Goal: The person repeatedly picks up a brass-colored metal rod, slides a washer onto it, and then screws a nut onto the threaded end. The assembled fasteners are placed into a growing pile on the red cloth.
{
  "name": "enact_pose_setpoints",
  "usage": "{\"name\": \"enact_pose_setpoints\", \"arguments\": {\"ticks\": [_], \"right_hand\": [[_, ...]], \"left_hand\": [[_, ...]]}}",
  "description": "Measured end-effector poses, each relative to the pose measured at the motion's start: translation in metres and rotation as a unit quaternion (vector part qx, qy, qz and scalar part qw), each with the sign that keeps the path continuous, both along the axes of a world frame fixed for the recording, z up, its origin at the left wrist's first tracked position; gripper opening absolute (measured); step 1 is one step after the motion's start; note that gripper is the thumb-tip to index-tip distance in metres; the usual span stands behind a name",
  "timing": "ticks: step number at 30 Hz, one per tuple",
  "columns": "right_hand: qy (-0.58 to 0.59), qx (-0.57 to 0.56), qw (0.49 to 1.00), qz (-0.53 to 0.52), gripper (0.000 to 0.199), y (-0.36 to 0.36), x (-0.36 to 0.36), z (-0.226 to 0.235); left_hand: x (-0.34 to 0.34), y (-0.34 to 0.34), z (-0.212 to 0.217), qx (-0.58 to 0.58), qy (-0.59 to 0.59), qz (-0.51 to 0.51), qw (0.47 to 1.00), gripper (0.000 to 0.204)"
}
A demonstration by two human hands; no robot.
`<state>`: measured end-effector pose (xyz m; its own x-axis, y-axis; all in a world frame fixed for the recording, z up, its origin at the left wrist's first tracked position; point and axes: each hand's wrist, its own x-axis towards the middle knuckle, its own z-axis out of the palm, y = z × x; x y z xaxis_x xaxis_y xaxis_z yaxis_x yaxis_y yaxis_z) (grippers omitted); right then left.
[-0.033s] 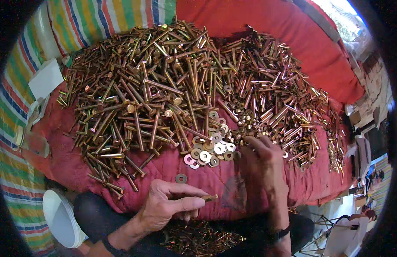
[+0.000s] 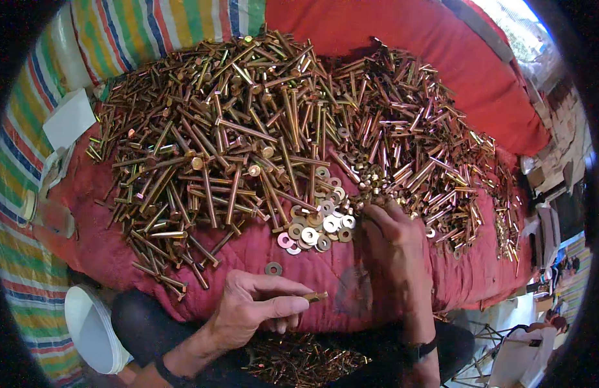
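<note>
My left hand (image 2: 247, 305) is closed, thumb and fingers pinching a short gold-coloured metal piece (image 2: 317, 297) above the front of the red cloth. Its far end lies inside the fingers, so its full shape is hidden. Beyond that hand a single grey washer (image 2: 273, 268) lies flat. My right hand (image 2: 396, 233) reaches down with bent fingers to the near side of a heap of small gold-coloured nuts (image 2: 375, 184). Blur and the hand itself hide what its fingertips touch. Just left of it is a cluster of flat washers (image 2: 310, 235), some silver, some duller.
A big heap of long gold-coloured bolts (image 2: 212, 155) covers the left and middle of the red padded cloth (image 2: 467, 275). Shorter metal pieces (image 2: 409, 116) pile up at right. More hardware (image 2: 306, 362) lies between my legs. A white card (image 2: 69, 119) rests against the striped sheet (image 2: 24, 262).
My right hand has shifted slightly left, its fingers lower at the nuts. My left hand stays almost still with the metal piece in its pinch.
</note>
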<state>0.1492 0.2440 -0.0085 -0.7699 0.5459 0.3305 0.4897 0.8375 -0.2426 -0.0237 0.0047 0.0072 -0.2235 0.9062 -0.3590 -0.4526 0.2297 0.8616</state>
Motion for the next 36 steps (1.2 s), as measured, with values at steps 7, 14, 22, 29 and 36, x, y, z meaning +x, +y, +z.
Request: {"name": "enact_pose_setpoints", "arguments": {"ticks": [7,14,22,29,36], "right_hand": [[0.052,-0.016,0.999,0.002,0.017,-0.006,-0.004,-0.003],[0.261,-0.347,0.9,-0.036,0.025,-0.025,-0.001,0.014],[0.298,-0.59,0.748,-0.057,0.032,-0.047,0.0,0.027],[0.295,-0.566,0.765,-0.082,0.03,-0.05,-0.01,0.017],[0.304,-0.629,0.716,-0.002,0.032,-0.07,-0.013,0.036]], "left_hand": [[-0.002,-0.001,0.002,0.0,-0.02,0.019,1.0,0.025],[-0.003,-0.002,0.002,0.021,-0.011,0.042,0.999,0.02],[-0.004,-0.001,0.005,0.027,-0.007,0.051,0.998,0.018],[-0.006,-0.001,0.005,0.012,-0.033,0.066,0.997,0.021],[-0.009,-0.002,0.006,0.005,-0.015,0.054,0.998,0.024]]}}
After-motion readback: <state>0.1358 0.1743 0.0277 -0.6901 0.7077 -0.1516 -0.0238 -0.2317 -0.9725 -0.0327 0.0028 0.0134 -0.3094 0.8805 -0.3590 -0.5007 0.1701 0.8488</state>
